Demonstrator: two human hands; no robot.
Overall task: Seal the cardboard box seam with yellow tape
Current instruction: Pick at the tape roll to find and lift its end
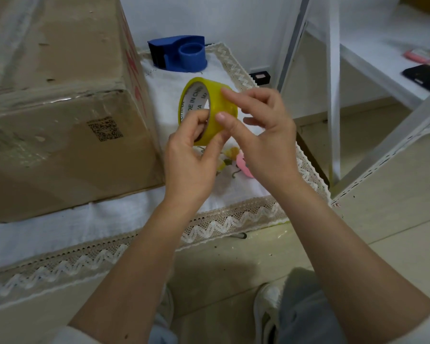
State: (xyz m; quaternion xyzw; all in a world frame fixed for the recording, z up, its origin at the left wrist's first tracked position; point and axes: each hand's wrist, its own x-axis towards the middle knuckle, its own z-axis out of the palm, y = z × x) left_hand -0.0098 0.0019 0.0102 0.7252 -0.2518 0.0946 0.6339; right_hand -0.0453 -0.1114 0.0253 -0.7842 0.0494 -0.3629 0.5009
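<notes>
- While our left hand (193,155) pinches the yellow tape roll (207,109) through its core, our right hand (263,131) rests spread fingertips on its outer face.
- The roll hangs above the white counter (60,227).
- Just beside, left, sits the cardboard box (60,108); behind, a blue dispenser (179,53).

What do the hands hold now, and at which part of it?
The left hand holds the yellow tape roll at its lower rim, fingers through the core. The right hand touches its outer surface with fingertips.
</notes>
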